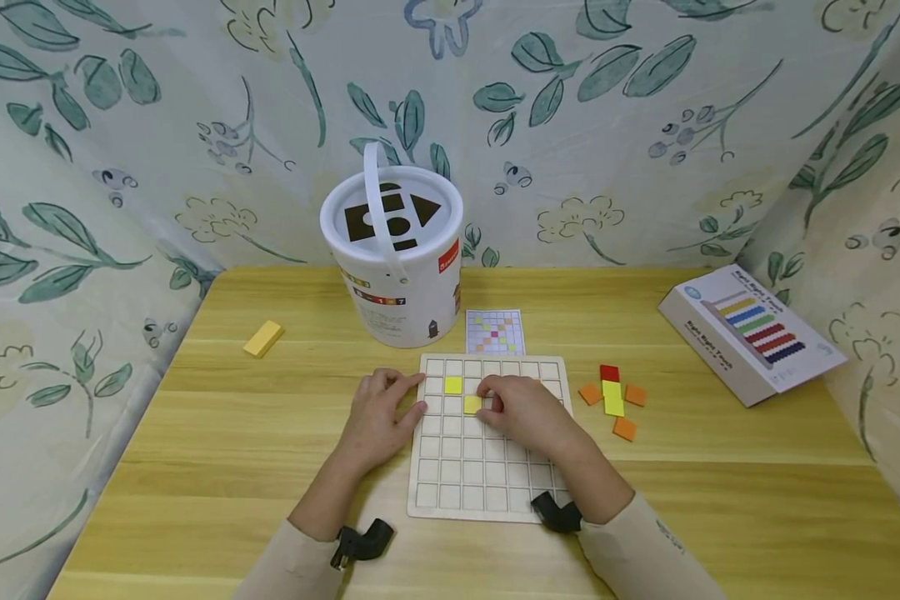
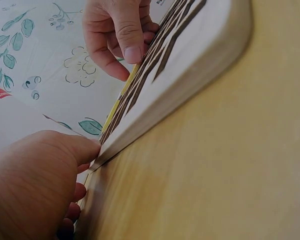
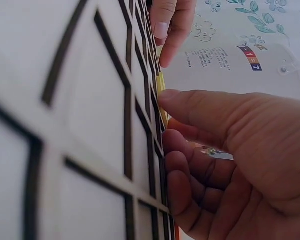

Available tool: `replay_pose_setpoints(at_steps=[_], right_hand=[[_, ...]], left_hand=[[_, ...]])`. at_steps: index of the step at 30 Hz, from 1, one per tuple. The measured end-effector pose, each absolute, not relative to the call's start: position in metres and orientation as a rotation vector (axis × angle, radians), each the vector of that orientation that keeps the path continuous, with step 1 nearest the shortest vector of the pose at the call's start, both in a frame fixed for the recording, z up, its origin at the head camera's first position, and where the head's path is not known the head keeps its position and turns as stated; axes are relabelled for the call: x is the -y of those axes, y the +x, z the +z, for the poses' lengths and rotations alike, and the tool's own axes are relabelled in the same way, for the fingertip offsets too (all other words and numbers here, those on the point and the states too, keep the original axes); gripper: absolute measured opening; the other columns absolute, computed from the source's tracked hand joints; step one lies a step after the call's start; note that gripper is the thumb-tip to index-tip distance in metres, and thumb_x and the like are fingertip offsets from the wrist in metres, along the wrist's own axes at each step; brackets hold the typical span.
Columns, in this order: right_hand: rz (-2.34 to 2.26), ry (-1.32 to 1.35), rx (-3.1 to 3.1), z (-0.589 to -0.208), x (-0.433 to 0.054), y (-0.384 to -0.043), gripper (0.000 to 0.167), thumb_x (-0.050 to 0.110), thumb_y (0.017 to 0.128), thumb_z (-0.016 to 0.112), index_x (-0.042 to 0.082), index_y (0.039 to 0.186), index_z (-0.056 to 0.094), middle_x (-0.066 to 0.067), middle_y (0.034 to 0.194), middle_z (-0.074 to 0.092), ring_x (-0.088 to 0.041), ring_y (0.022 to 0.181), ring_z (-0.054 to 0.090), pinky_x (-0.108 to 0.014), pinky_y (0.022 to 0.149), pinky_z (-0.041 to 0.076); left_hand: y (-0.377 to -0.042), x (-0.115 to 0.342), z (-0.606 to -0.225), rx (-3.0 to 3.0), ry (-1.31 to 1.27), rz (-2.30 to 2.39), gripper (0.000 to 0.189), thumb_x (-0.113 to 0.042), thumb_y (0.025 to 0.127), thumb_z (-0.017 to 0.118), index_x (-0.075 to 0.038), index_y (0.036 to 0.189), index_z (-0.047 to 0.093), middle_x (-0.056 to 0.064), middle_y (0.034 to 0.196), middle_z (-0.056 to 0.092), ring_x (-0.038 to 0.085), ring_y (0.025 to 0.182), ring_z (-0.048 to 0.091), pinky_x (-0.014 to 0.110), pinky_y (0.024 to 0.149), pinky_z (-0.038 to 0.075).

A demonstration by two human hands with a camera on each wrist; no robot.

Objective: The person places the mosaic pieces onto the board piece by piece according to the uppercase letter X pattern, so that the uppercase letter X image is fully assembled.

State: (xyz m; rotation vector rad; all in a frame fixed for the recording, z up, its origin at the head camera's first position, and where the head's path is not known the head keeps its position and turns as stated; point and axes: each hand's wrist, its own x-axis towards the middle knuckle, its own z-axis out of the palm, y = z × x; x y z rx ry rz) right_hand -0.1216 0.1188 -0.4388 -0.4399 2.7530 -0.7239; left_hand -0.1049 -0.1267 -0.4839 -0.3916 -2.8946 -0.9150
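A pale wooden grid board [image 1: 450, 495] lies flat on the table in front of the person. The left hand [image 1: 375, 419] rests beside it, with thumb and forefinger touching the board's left edge near the far corner. Over the upper middle squares, the right hand [image 1: 534, 414] has thumb and forefinger at a yellow square tile [image 1: 472, 405]; its thumb tip meets the yellow tile [image 3: 163, 102] in the right wrist view. Another yellow tile [image 1: 453, 385] sits in a square farther up and left. Part of an orange tile peeks out behind the right hand.
Right of the board lie a red tile [image 1: 609, 372], yellow tiles [image 1: 612, 398] and several orange tiles [image 1: 625, 429]. Behind it are a printed pattern card [image 1: 495, 332] and a white lidded bucket [image 1: 401, 292]. A box [image 1: 750, 333] stands far right, a yellow block [image 1: 263, 339] far left.
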Motion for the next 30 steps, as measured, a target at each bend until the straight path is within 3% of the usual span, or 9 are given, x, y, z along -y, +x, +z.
replay_pose_setpoints(at_steps=[9,20,30], right_hand=[[-0.857,-0.389,-2.648,-0.435,-0.134,-0.126,0.027,0.029,0.091,0.077,0.021,0.116,0.071,0.006,0.082,0.061,-0.015,0.075,0.055,-0.030,0.069,0.046],[-1.005,-0.189,-2.650,-0.424,-0.196,-0.146,0.032,0.026,0.094,0.074,0.016,0.124,0.067,-0.005,0.096,0.062,-0.022,0.086,0.056,-0.031,0.072,0.048],[-0.913,-0.026,-2.683,-0.423,-0.245,-0.148,0.041,0.032,0.096,0.071,0.016,0.132,0.061,-0.009,0.104,0.061,-0.024,0.090,0.055,-0.032,0.075,0.046]], left_hand=[[-0.104,0.127,-0.485,2.893,-0.392,-0.916,0.044,-0.030,0.095,0.070,-0.018,0.138,0.065,0.012,0.123,0.057,0.027,0.104,0.046,0.042,0.091,0.038],[-0.105,0.128,-0.486,2.880,-0.396,-0.918,0.044,-0.030,0.096,0.069,-0.017,0.137,0.065,0.012,0.123,0.057,0.028,0.104,0.047,0.043,0.092,0.039],[-0.106,0.127,-0.487,2.863,-0.407,-0.915,0.043,-0.028,0.095,0.070,-0.017,0.136,0.066,0.011,0.121,0.057,0.027,0.102,0.046,0.041,0.090,0.038]])
